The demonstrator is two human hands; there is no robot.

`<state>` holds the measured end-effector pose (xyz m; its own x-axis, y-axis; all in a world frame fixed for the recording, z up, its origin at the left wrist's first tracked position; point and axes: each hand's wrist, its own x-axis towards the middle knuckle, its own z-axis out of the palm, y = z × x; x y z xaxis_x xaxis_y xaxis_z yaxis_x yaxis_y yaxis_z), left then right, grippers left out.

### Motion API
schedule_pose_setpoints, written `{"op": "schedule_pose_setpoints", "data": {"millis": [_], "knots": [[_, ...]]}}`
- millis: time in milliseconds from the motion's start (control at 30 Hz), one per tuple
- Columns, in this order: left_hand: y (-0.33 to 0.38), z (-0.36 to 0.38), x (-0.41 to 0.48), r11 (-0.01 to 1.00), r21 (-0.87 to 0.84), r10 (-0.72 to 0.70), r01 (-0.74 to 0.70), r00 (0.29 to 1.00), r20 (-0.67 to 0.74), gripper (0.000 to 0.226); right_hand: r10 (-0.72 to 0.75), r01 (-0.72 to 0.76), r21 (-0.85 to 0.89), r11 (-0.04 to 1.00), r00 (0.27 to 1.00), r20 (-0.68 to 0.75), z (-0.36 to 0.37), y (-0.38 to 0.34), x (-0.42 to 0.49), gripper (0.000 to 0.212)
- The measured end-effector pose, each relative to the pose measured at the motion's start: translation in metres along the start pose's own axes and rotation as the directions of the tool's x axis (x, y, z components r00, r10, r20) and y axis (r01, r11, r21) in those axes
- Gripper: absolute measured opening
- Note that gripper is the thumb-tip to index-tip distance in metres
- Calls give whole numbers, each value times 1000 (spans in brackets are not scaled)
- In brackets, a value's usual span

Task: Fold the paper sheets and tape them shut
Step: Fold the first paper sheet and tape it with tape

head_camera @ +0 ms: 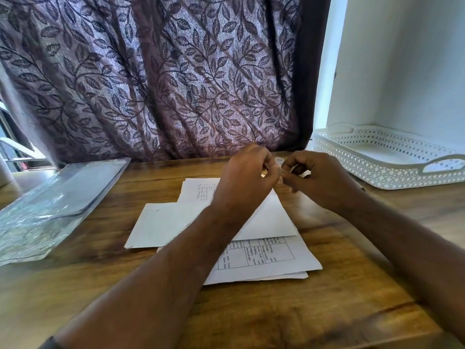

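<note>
Toward the far edge of the table (120,298), left hand (247,172) and right hand (314,176) meet, pinching what looks like clear tape (279,165); it wants holding taut before crossing the folded sheet (171,222).

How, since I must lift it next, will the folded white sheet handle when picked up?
Probably light and floppy: the folded white sheet is thin paper lying flat. Its fold may stiffen it slightly. Likely slides easily over the printed sheets beneath if pushed.

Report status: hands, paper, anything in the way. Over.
Hands raised: left hand and right hand pinch a clear strip, likely tape. The folded sheet lies on the stack. Nothing blocks it.
</note>
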<state>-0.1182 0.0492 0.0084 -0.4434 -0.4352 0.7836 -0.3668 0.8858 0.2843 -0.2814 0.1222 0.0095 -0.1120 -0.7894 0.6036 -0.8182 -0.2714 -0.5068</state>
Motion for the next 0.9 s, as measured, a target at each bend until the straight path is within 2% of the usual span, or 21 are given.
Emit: {"op": "schedule_pose_setpoints", "data": {"millis": [167, 267, 367, 467, 700, 800, 900], "knots": [[-4, -5, 2, 960, -175, -206, 217, 975, 81, 9, 34, -36, 136, 990, 999, 21, -2, 2, 2, 12], [-9, -5, 2, 888, -326, -295, 324, 946, 136, 8, 42, -49, 206, 977, 998, 39, -3, 4, 1, 10], [-5, -6, 0, 816, -439, -333, 376, 926, 176, 10, 34, -37, 192, 981, 999, 23, -3, 3, 0, 13], [-1, -4, -1, 840, -391, -346, 375, 927, 147, 17, 27, -27, 175, 984, 1000, 2, -3, 0, 1, 27], [2, -4, 1, 868, -336, -362, 366, 929, 78, 11, 32, -29, 138, 990, 999, -19, -1, 4, 2, 16], [-1, -7, 2, 866, -331, -364, 374, 927, 94, 8, 27, -24, 105, 994, 999, -24, -3, 6, 2, 15], [-7, -8, 3, 838, -373, -376, 398, 917, 135, 7, 26, -25, 163, 986, 1000, -6, -5, 10, 3, 12]]}}
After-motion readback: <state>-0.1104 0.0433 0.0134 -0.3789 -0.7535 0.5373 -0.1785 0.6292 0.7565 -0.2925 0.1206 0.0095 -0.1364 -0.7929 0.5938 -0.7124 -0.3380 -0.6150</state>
